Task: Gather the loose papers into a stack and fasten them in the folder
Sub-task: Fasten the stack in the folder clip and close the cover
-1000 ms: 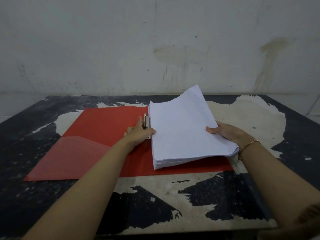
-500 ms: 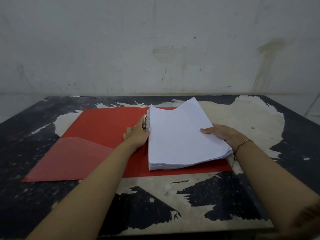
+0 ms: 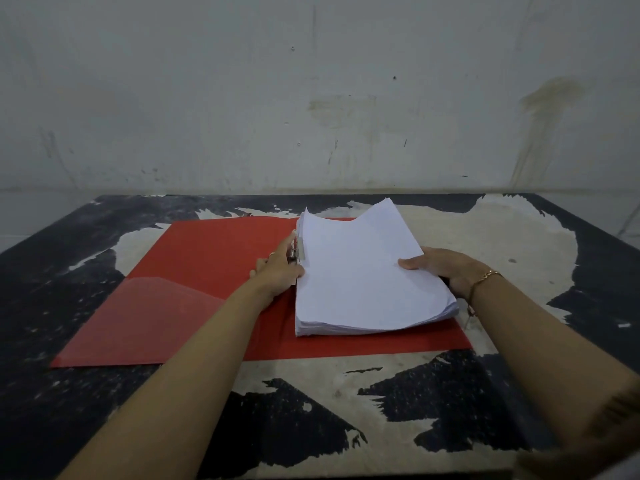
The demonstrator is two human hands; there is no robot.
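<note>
A red folder lies open and flat on the table, with a clear pocket on its left flap. A thick stack of white papers sits on the right flap, its far right corner curled upward. A metal clip runs along the stack's left edge at the spine. My left hand holds this clip, thumb by the paper edge. My right hand grips the stack's right edge, thumb on top and fingers beneath.
The table has a worn black top with large pale patches where the coating has peeled. A stained white wall rises right behind its far edge. A small white scrap lies near the right edge.
The stack's right side has come down from a steep tilt to nearly flat on the folder. My right hand lowered with it, and my left hand stayed at the clip.
</note>
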